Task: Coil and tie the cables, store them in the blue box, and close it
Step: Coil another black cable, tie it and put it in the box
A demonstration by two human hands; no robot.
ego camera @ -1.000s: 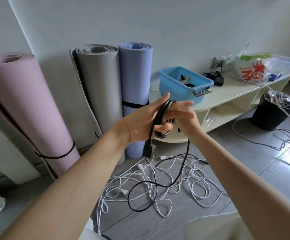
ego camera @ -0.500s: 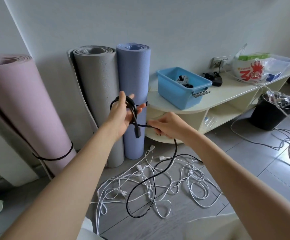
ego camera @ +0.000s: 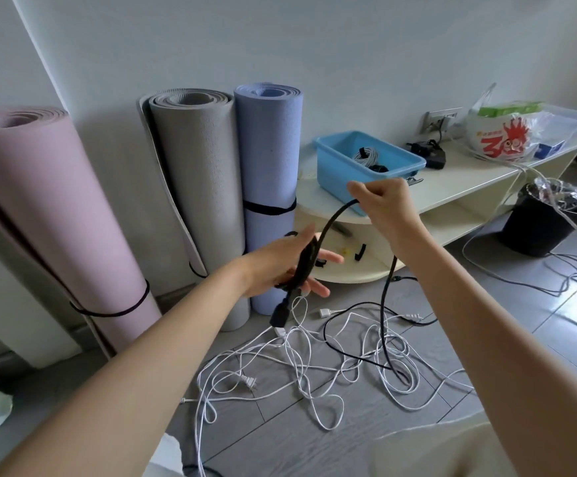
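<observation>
A black cable (ego camera: 335,222) runs down to grey floor tiles (ego camera: 507,342), where white cables (ego camera: 300,370) lie tangled. The box (ego camera: 340,173) is light blue on a cream shelf unit (ego camera: 459,180), beside a black bucket (ego camera: 535,228) and a clear bag (ego camera: 507,139) printed red. Against the pale wall stand a pink mat (ego camera: 52,208), a grey mat (ego camera: 197,187) and a lavender mat (ego camera: 268,146) with black straps.

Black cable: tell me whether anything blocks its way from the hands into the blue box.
Nothing visible does. The blue box sits open on the cream shelf, no lid on it, behind the right hand. The black cable runs between the hands, its tail on the floor among the white cables, which may drag.
</observation>
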